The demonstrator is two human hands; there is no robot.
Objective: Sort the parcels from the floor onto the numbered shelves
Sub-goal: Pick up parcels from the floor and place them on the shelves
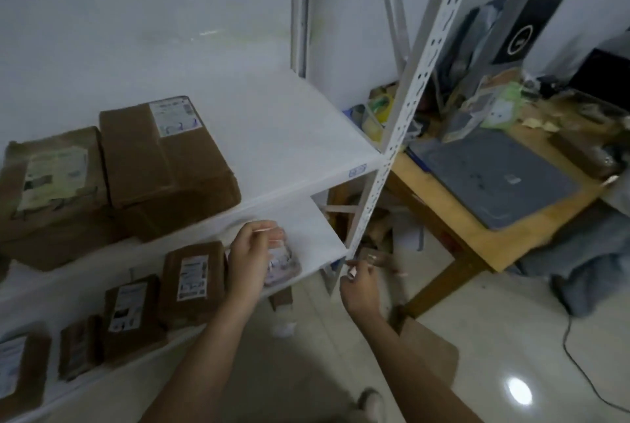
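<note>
- The white rack (402,116) stands against the wall, and two of its shelves are in sight, an upper shelf (289,136) and a lower shelf (320,235).
- The left hand (250,259) reaches onto the lower shelf near the rack's right end. Its fingers (274,234) and thumb curl round the far edge of a small packet (284,266).
- The packet is pale with a printed label. It lies on the lower shelf, just right of a brown parcel (192,283).
- The right hand (361,283) hangs just in front of the foot of the rack's front post, off the shelf. It is blurred, so I cannot tell whether its fingers are curled on anything or loose.
- Further left on the lower shelf sit three more labelled parcels, a middle parcel (131,313), a narrow parcel (80,346) and an end parcel (17,368) at the picture's edge.
- On the upper shelf two big boxes stand side by side and touching, a left box (51,191) and a right box (163,157), each with a label on top. The right half of that shelf is bare white.
- A small blue tag (357,171) is stuck to the front edge of the upper shelf, near the post.
- Right of the rack stands a wooden table (477,235) with a grey laptop (494,177) and clutter on it.
- A flat piece of cardboard (426,351) lies on the floor in front of the rack.
</note>
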